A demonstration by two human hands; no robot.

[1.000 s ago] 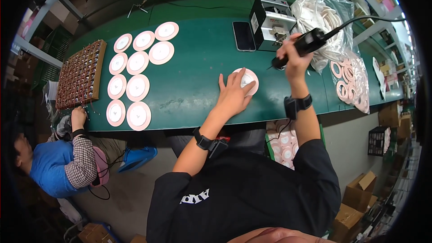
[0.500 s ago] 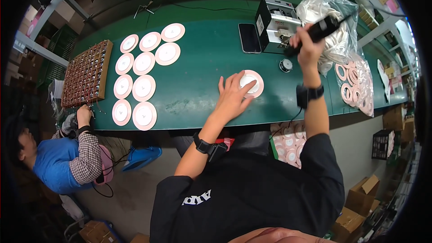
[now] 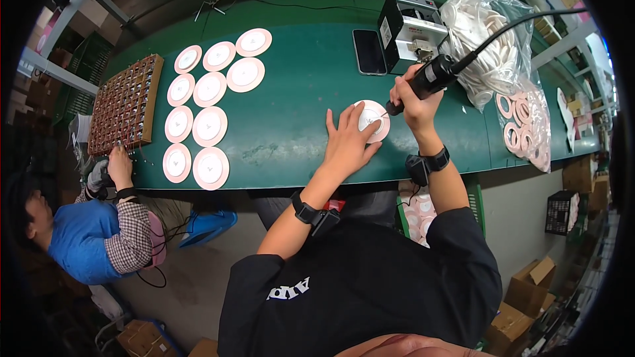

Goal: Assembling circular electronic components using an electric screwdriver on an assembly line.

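My left hand point(image 3: 346, 143) lies spread and open, its fingers resting on the left side of a round disc point(image 3: 380, 133) with a pale pink rim and a white centre. An electric screwdriver point(image 3: 433, 74), black with a cord at its rear, is gripped in my right hand point(image 3: 419, 107). It tilts down to the left, and its thin bit reaches the disc's white centre; whether the bit touches cannot be made out. On the left of the green table, several similar pink-and-white discs point(image 3: 210, 126) lie in rows.
A phone point(image 3: 369, 52) lies beside a small black-and-silver machine point(image 3: 411, 30). Clear bags of white rings point(image 3: 486, 39) and pink rings point(image 3: 522, 116) sit at the right. At the left, a person point(image 3: 92, 241) reaches toward a partitioned tray of small parts point(image 3: 126, 106).
My right hand has brought the electric screwdriver down and left, from near the machine to the disc. My left hand stays on the disc. The small round metal part is now hidden.
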